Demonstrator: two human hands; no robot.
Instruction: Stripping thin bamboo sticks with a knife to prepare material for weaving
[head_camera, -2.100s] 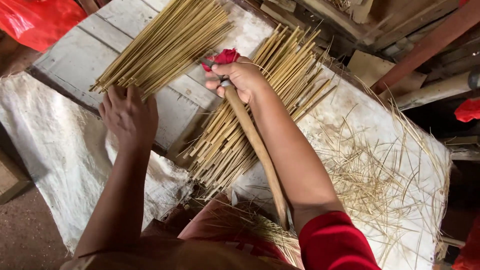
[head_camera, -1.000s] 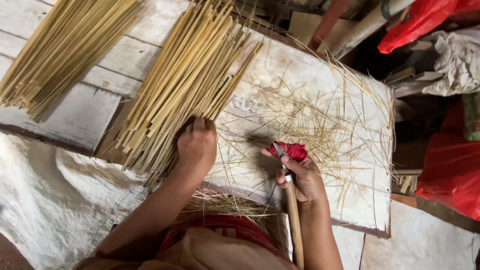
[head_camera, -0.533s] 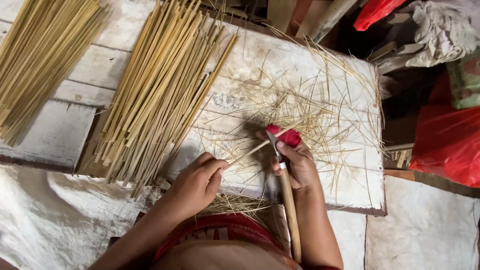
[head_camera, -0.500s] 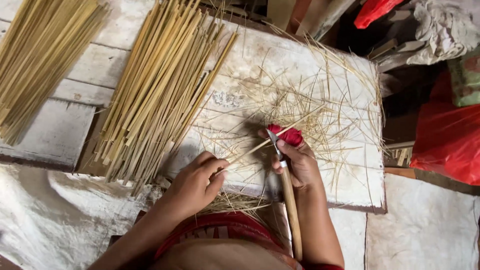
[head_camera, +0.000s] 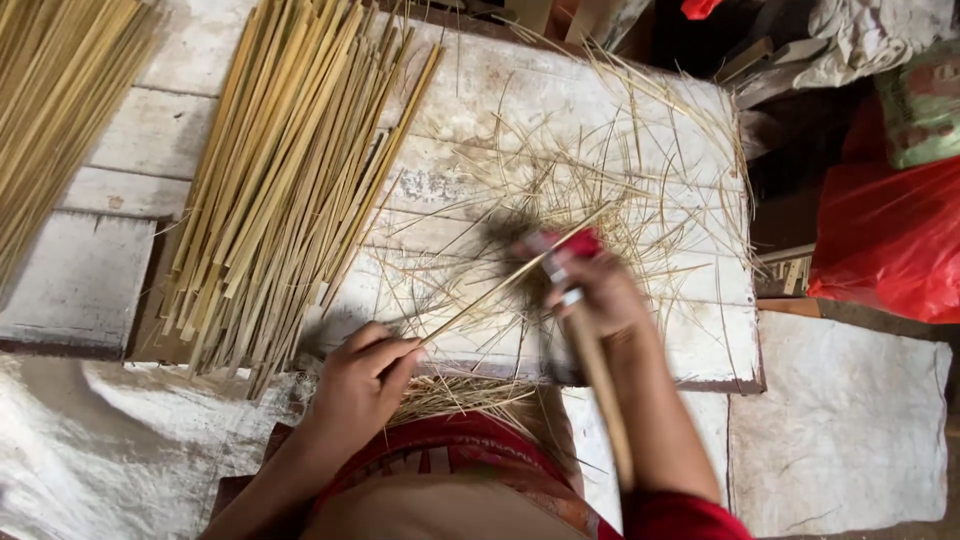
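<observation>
A single thin bamboo strip (head_camera: 500, 290), pale yellow, straight and very slender, is held slantwise above the whitewashed wooden board (head_camera: 620, 110), its lower end pinched between thumb and curled fingers of the left hand (head_camera: 365, 385) at the board's near edge. Its upper end runs to the right hand (head_camera: 600, 295), where it meets the blade of a knife (head_camera: 560, 285); the motion blur there leaves the exact contact unclear. The right hand's fingers are closed around the knife, whose grip end is wrapped in red and whose long wooden handle (head_camera: 605, 400) lies back along the forearm. Just left of the strip on the same board a thick pile of flat bamboo slats (head_camera: 290, 180) is laid out, yellow-green and roughly parallel. A second bundle of slats (head_camera: 55, 110) lies at the board's far left. Fine straw-coloured shavings (head_camera: 620, 190) are scattered over the board's right half, and more are gathered below its near edge, between the two hands. A red plastic bag (head_camera: 890, 240) is seen off the board's right side.
</observation>
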